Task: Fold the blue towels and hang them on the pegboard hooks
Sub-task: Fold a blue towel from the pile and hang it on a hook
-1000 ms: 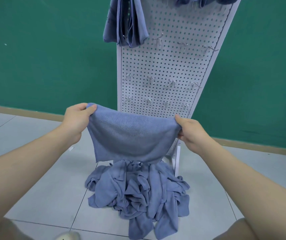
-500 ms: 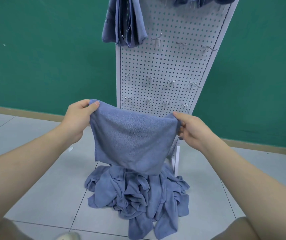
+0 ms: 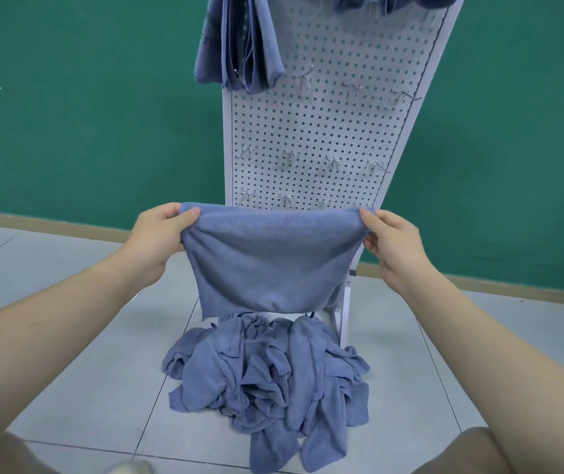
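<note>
Holding a soft blue terry towel [image 3: 270, 261] stretched out in mid-air, just near of the board, that's the whole story in the head view. The left hand [image 3: 157, 239] pinches the top left corner and the right hand [image 3: 393, 244] pinches the top right one, so the hands sit well apart with the top edge pulled fairly taut between them. It looks already doubled over, with the bottom hanging just above a crumpled pile of blue towels [image 3: 270, 388] on the grey tiled floor [image 3: 78, 388].

Behind it stands a tall white perforated pegboard [image 3: 325, 131] with rows of little metal hooks [image 3: 290, 157], most of them bare. One folded blue towel [image 3: 239, 46] already hangs at the far top left, and more blue cloth peeks in at the top right.

What could go wrong, I reckon: those are only fingertip pinches on the corners, so bringing the hands together for the next fold could let a layer slip and the fold go crooked. Also the hooks are small, so a thick folded edge might slide straight off and land back on the pile.
</note>
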Tool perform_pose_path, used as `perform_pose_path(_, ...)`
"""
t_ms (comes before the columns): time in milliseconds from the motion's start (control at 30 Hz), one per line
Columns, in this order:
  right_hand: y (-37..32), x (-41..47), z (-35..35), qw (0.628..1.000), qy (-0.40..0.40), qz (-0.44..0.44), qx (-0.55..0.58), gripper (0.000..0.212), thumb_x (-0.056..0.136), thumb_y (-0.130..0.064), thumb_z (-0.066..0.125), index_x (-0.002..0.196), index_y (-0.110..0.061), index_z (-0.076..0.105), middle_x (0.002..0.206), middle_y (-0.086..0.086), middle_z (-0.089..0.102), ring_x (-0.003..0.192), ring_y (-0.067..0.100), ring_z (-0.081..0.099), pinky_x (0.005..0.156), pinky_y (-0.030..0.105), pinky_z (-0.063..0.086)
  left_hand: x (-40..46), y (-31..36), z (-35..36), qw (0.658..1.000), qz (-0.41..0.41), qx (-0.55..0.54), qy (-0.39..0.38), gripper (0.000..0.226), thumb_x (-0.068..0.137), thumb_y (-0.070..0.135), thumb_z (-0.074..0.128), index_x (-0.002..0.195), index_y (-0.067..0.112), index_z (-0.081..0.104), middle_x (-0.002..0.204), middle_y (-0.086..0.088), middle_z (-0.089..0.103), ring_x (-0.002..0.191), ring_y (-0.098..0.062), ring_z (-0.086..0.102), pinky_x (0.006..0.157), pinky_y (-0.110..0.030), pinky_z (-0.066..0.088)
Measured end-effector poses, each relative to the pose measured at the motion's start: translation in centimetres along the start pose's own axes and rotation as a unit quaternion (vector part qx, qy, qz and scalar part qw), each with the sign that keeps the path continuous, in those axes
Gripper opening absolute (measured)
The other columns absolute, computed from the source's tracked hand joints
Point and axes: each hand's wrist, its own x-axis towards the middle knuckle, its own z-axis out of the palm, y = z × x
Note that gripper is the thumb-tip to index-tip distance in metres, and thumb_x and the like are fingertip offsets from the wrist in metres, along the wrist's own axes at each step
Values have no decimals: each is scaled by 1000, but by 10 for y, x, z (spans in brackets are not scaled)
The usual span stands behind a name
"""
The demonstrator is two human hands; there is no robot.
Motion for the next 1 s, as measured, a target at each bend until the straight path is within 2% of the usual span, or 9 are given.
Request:
perform_pose_path(133,-2,-1,0,1000,15,-26,-4,11,96,-23,73,95,-13,76,91,-3,69,79,9,59,79,25,47,5,0,-1,999,14,-14,42,17,103,20,63,92,14,73,100,-8,73,91,-24,64,96,-49,55)
perform_pose_path(233,-1,1,-1,999,31,-34,-11,23,95,-25,74,109,-7,77,107,-2,74,95,10,63,86,28,49,9,-1,0,997,19,-14,68,21,101,24,65,85,11,70,97,-8,69,87,-21,59,98,-47,53)
perform_pose_path(300,0,2,-1,999,32,-35,-7,25,94,-27,75,110,-7,77,118,1,76,106,14,65,95,33,52,12,0,-1,997,22,-20,69,23,101,25,66,81,13,68,96,-7,67,86,-20,57,93,-40,51)
perform_pose_path(367,0,3,-2,999,27,-29,-4,25,93,-28,76,109,-9,78,121,3,75,113,18,66,102,39,52,13,0,-1,997,26,-30,63,22,101,25,66,84,11,67,97,-7,67,87,-20,57,88,-36,47)
perform_pose_path(467,-2,1,-2,1000,13,-18,13,19,95,-25,74,105,-10,79,115,4,76,100,19,65,102,38,50,13,-1,-1,997,33,-47,56,20,101,23,65,86,10,67,95,-6,67,84,-18,57,82,-31,46)
perform_pose_path(600,-5,-2,-2,999,6,-21,29,12,98,-22,70,91,-14,77,93,1,72,87,18,59,89,32,51,10,2,1,996,46,-49,52,17,101,21,65,87,17,73,87,5,71,72,-6,62,69,-19,49)
perform_pose_path(800,-7,-3,3,999,14,-45,2,18,103,-20,63,89,-13,72,82,-5,70,76,9,60,77,25,52,12,5,1,993,69,-66,75,10,97,12,69,95,18,77,98,0,75,86,-14,66,80,-28,52)
perform_pose_path(1000,-10,-1,3,999,11,-47,0,20,103,-21,62,89,-12,73,96,3,70,90,16,59,90,31,49,12,12,0,989,95,-67,89,12,92,7,74,93,18,78,92,2,76,80,-10,67,77,-24,54)
